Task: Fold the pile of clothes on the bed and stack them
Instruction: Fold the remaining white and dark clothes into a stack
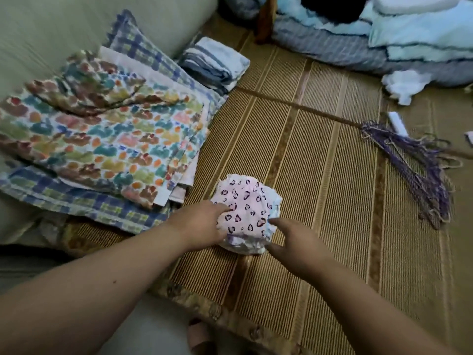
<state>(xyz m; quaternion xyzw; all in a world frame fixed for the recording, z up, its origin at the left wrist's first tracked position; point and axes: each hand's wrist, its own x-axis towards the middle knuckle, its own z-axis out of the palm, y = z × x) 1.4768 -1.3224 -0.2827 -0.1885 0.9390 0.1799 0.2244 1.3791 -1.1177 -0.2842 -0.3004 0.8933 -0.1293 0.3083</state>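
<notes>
A small pink garment with dark heart prints [247,211] lies folded on a little stack of white pieces on the woven bed mat [320,175]. My left hand [204,221] rests on its left side, fingers pressing the cloth. My right hand [294,242] is at its right edge, fingers loosely spread, the fingertips touching the stack. To the left lies a folded stack topped by a colourful blotch-print cloth [102,139] over a blue plaid cloth [76,201].
A folded blue striped cloth [217,65] sits behind the stack. Light blue and white fabrics [409,39] are heaped at the back right. Purple hangers [419,170] lie on the mat at right. A pale green cushion [64,26] fills the back left.
</notes>
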